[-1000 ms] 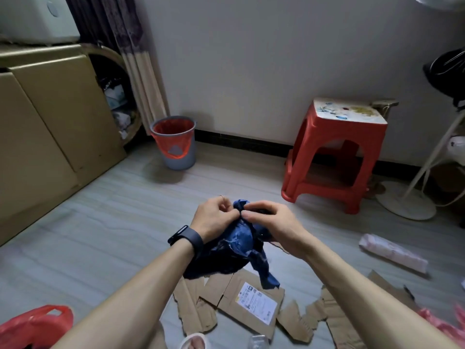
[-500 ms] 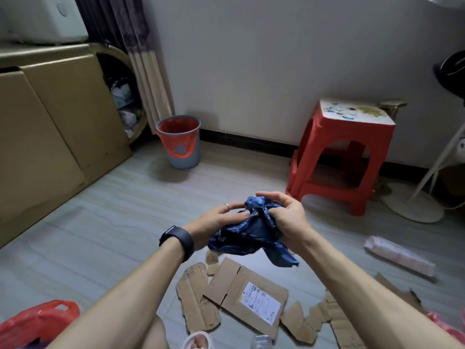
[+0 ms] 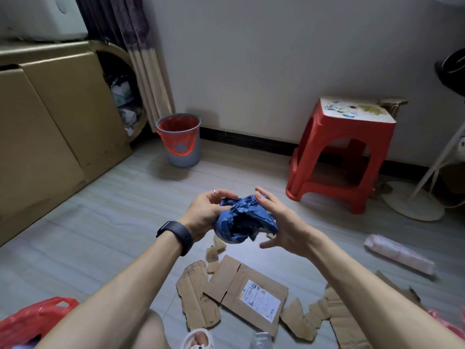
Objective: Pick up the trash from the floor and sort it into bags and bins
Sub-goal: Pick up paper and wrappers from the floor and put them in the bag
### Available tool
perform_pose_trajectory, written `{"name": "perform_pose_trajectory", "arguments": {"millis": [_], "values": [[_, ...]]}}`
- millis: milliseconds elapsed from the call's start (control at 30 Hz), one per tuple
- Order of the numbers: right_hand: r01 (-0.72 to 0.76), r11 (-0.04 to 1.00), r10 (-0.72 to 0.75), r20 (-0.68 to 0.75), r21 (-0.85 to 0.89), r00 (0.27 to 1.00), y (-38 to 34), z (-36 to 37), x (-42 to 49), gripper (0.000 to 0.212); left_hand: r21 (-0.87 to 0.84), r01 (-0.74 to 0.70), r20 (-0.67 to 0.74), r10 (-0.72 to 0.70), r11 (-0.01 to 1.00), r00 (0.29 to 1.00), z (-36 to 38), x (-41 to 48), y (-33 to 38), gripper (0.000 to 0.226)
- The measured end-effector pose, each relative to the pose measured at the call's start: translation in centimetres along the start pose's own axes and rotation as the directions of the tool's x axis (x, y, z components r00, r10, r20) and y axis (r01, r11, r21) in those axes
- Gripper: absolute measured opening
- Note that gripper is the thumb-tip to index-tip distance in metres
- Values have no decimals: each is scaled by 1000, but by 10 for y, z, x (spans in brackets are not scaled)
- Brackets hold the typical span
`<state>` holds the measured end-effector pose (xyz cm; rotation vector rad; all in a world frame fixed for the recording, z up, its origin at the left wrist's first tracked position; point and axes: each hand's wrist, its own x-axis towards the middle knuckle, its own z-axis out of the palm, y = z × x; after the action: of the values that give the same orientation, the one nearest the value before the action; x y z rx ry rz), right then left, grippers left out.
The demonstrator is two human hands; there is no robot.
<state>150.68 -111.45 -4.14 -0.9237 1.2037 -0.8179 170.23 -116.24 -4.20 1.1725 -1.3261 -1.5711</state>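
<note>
Fingers (image 3: 222, 194) of the left hand (image 3: 205, 214) curl round a blue wad (image 3: 242, 221) of crumpled plastic film, cupping it from its left side and from under. The right hand (image 3: 283, 224) lies against the wad's other side with its fingers (image 3: 266, 201) fairly straight and the thumb spread low, pressing rather than gripping. The wad is thus between the two palms, in the air above the middle of the floor (image 3: 105, 222). It is balled up, so it shows no clear long axis (a loose flap hangs at its lower right).

My judgement is that the step in hand is squashing the film small before dropping it. The move to come turns on where the grey bin (image 3: 185, 154) stands, with its red liner (image 3: 176, 123). It is at the far edge of the floor against the wall, ahead and to the left of the wad and well apart from it. The left hand is on that side and already has the grip, so it is the better placed to carry.

A red bag (image 3: 32, 318) lies at the near left edge. Cardboard pieces (image 3: 226, 278) lie on the floor below the hands, and a pale wrapped packet (image 3: 398, 253) lies toward the right edge. A red stool (image 3: 344, 152) stands by the far wall.
</note>
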Motion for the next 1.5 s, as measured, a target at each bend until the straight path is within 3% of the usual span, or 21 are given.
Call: {"name": "perform_pose_trajectory", "arguments": {"millis": [100, 167, 233, 333, 400, 467, 533, 600, 733, 833, 900, 1000, 1067, 1133, 1200, 1267, 1300, 1400, 1467, 1500], "values": [[101, 988, -104, 26, 115, 994, 6, 6, 2, 59, 430, -182, -108, 250, 885, 962, 3, 0, -4, 24], [234, 972, -233, -37, 18, 972, 7, 13, 3, 56, 601, -225, -163, 393, 767, 905, 9, -3, -4, 19], [331, 928, -352, -111, -174, 929, 9, 17, 6, 54, 656, -212, -194, 433, 724, 880, 15, -6, -3, 21], [339, 891, -408, -205, -300, 890, 12, 13, 9, 36, 417, -136, -147, 214, 899, 966, 10, -8, 0, 24], [312, 927, -362, -276, -209, 890, 8, 11, 6, 34, 89, -21, 25, 19, 996, 1000, 3, -12, 6, 32], [303, 950, -310, -318, -73, 896, 2, 11, 4, 42, -28, 54, 124, -50, 998, 991, -4, -11, 7, 55], [295, 955, -271, -296, 39, 916, 0, 12, 3, 46, 180, -43, 138, 18, 983, 990, -8, -8, 5, 66], [273, 958, -241, -275, 84, 931, 1, 13, 3, 45, 439, -177, 162, 116, 881, 980, -8, -7, 5, 61], [291, 945, -244, -267, 151, 932, 1, 14, 3, 41, 374, -241, 231, 161, 896, 959, -6, -6, 0, 46], [283, 959, -277, -148, 20, 949, 9, 20, 5, 29, 604, -286, 143, 251, 744, 957, -8, -8, -6, 39], [276, 960, -278, -53, -34, 959, 10, 23, 4, 23, 673, -251, 69, 278, 695, 958, -11, -8, -7, 38], [236, 965, -236, 13, -115, 972, 6, 28, 1, 25, 581, -165, -63, 246, 797, 967, -17, -5, -7, 44], [232, 962, -244, -72, -142, 967, 9, 33, 2, 22, 483, -140, -102, 215, 864, 971, -16, -5, -7, 45], [321, 912, -368, -165, -254, 915, 11, 35, 5, 16, 418, -141, -112, 205, 898, 972, -14, -5, -8, 43], [364, 845, -449, -150, -391, 881, 10, 33, 4, 48, 330, -128, -84, 164, 935, 983, -13, -9, -5, 39], [317, 874, -373, -92, -367, 923, 10, 26, 2, 87, 255, -70, -4, 74, 964, 997, -13, -14, -1, 34], [279, 888, -317, -47, -366, 947, 11, 22, 2, 94, 226, -20, 60, 6, 974, 998, -13, -17, 1, 31], [249, 828, -271, 31, -503, 962, 16, 15, 4, 78, 155, 124, 241, -159, 980, 957, -10, -27, 5, 26], [264, 799, -311, 5, -540, 951, 15, 15, 7, 51, 141, 105, 227, -135, 984, 964, -11, -27, 6, 12], [279, 795, -343, -21, -539, 939, 14, 18, 8, 41, 137, 79, 203, -107, 987, 973, -14, -27, 5, 15]]}}
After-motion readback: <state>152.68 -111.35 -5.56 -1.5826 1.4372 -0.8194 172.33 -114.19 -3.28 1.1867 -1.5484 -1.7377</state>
